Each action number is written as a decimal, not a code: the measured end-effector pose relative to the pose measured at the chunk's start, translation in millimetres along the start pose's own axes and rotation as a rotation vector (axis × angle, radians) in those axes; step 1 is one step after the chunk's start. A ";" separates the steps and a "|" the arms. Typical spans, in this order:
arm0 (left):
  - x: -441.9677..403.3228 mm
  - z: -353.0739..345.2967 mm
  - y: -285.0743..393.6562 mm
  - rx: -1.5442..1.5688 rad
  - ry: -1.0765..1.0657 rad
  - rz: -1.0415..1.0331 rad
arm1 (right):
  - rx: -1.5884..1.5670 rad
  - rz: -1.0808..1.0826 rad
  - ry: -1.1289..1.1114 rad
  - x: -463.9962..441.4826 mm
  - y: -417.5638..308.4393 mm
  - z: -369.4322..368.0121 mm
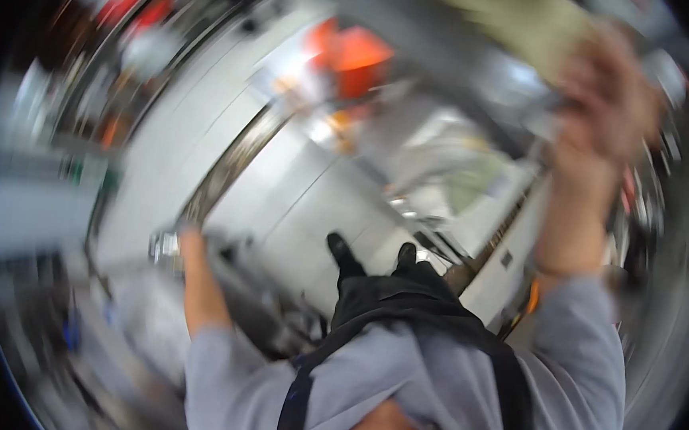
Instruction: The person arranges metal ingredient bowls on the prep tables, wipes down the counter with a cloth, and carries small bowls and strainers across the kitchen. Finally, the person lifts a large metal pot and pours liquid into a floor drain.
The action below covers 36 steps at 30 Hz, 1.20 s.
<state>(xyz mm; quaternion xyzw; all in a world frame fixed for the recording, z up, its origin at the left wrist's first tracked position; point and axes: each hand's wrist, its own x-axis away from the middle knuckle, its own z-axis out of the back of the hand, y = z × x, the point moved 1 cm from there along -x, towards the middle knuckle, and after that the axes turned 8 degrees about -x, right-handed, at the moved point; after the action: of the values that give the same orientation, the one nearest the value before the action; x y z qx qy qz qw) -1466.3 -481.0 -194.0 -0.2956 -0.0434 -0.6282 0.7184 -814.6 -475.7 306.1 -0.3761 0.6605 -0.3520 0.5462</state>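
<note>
Motion smears much of the view. My right hand [609, 94] is raised at the upper right, beside the end of a pale yellowish flat surface [526, 20] with a grey metal edge. Its fingers are blurred, and whether they touch that surface cannot be made out. Out to the left, my left hand [189, 240] is at a small shiny, glassy or metallic object [166, 250]. The fingers of that hand are too blurred to tell their grip.
Below lies a light tiled floor [290, 187] with a dark drain channel [232, 159]. Blurred orange containers [359, 60] are ahead. Shelving with mixed items [114, 79] runs along the upper left. A translucent bag-like heap [459, 171] lies right of centre.
</note>
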 end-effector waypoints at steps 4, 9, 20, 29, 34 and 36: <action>34.7 -12.2 141.6 0.020 -0.148 -0.500 | 0.148 0.123 0.230 15.0 -8.8 -28.1; 78.9 24.0 299.0 0.227 -0.288 -0.758 | 0.556 0.428 0.143 83.9 -31.8 -14.9; 124.7 20.9 437.1 -0.190 -0.366 -0.852 | 0.653 1.064 -0.176 302.7 -266.0 125.3; 199.4 -14.6 498.2 -0.002 -0.454 -0.859 | 0.852 0.579 0.055 392.7 -229.8 243.8; 239.8 34.8 565.7 0.075 -0.499 -0.837 | 0.855 0.029 0.181 381.5 -147.1 307.2; 246.9 43.2 593.8 0.079 -0.515 -0.845 | 0.869 -0.066 0.193 375.8 -125.2 343.4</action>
<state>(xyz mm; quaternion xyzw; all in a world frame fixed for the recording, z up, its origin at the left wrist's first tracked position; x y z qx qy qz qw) -850.6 -655.4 -271.2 -0.3704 -0.3593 -0.7688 0.3777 -507.1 -884.3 190.6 -0.0979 0.4870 -0.6475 0.5780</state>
